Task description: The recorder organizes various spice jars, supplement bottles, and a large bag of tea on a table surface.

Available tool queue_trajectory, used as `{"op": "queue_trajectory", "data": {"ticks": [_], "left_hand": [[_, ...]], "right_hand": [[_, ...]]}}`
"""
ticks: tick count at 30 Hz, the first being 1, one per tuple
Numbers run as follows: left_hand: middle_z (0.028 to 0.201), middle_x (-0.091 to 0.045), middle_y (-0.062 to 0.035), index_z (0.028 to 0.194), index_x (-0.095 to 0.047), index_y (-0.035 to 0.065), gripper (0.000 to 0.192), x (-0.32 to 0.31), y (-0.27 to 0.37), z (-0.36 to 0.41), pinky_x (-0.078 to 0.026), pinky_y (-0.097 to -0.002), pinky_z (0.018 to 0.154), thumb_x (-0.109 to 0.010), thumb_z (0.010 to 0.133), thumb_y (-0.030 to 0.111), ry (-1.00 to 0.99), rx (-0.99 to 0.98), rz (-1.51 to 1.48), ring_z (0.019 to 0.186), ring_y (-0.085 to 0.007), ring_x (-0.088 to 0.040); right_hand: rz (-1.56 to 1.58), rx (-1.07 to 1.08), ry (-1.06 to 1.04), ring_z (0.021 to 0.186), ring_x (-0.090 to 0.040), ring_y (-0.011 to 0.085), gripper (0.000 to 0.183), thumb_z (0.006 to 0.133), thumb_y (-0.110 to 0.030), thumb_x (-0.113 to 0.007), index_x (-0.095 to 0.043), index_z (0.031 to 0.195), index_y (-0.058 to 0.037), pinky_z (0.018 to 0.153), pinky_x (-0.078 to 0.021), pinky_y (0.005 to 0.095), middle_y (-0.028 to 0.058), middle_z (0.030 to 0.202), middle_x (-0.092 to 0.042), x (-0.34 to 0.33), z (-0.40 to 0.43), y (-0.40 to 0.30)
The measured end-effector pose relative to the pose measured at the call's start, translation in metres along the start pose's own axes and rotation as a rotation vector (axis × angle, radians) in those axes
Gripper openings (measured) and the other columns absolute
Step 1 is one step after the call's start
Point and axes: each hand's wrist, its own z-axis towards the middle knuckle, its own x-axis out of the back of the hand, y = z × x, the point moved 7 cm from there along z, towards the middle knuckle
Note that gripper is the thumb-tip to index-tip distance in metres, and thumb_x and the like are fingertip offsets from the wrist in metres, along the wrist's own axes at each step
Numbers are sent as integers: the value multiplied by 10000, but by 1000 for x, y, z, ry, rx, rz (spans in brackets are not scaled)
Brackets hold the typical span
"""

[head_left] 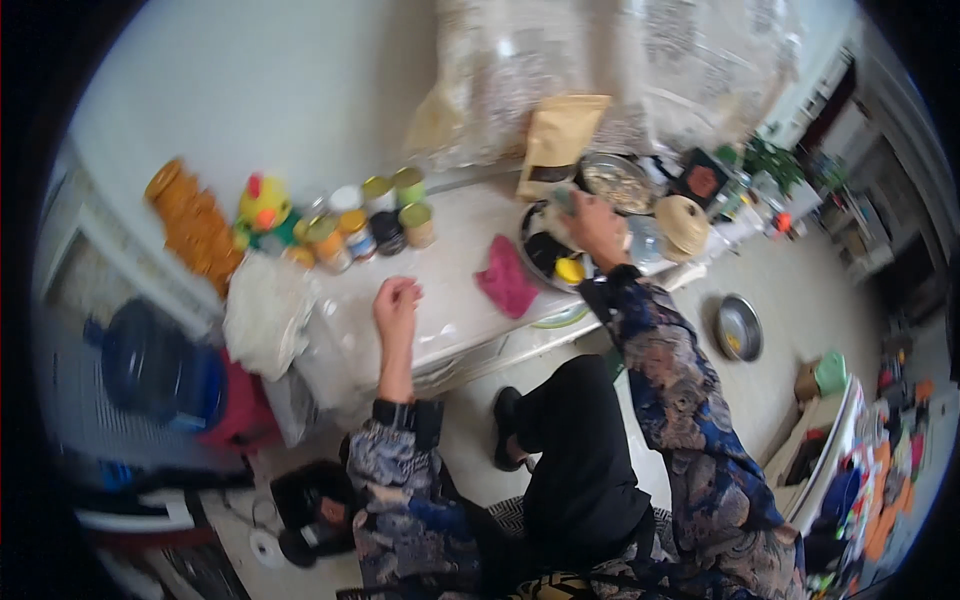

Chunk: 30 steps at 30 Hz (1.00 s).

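Observation:
My right hand (598,227) reaches over a round metal basin (525,259) on the table and is closed around a light-coloured jar (561,201) with a greenish top, partly hidden by the fingers. A yellow lid (570,271) and something black lie in the basin. Just left of it is a crumpled pink cloth (508,277). My left hand (397,298) hovers above the table's front part, fingers loosely curled, holding nothing. Several lidded jars (375,221) stand in a group at the back left of the table, beside a yellow and green plush chicken (264,210).
A brown paper pouch (559,142), a metal bowl of pale pieces (616,184) and a woven lidded basket (681,227) crowd the table behind and right of the basin. White cloth (270,311) lies at the left end. A metal bowl (739,328) sits on the floor.

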Motion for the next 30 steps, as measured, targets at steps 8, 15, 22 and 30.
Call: {"op": "queue_trajectory", "data": {"ticks": [8,15,22,30], "left_hand": [[861,-661,-60,982,-600,35,134,-25,14,-7,-467,-236,665,-529,889,99,-38,-19,46,803,-124,-641],[943,-672,-152,1091,-546,5,289,-7,-10,-3,-496,-346,755,-524,901,222,147,9,125,864,-272,-655],[1053,-605,-210,1206,-426,-32,429,33,7,-5,-482,-369,768,-518,894,248,219,89,104,925,-303,-612],[1023,-595,-115,1285,-433,-5,431,68,-1,-12,-494,-273,644,-571,912,162,247,173,-240,849,-161,-590]], "right_hand": [[471,189,273,878,-580,397,287,909,-206,-555,-578,1125,-18,762,-458,464,223,937,-616,76,-6,-50],[916,302,-75,897,-560,391,291,906,-154,-558,-531,1136,21,803,-449,429,242,974,-578,-1,-92,-194],[1099,374,-144,958,-522,380,460,774,-64,-633,-465,1196,9,839,-444,405,223,1064,-528,-19,-142,-278],[1620,-127,-730,789,-576,148,572,854,-75,-620,-316,1338,-42,646,-476,271,101,1006,-586,-56,-144,-305]]}}
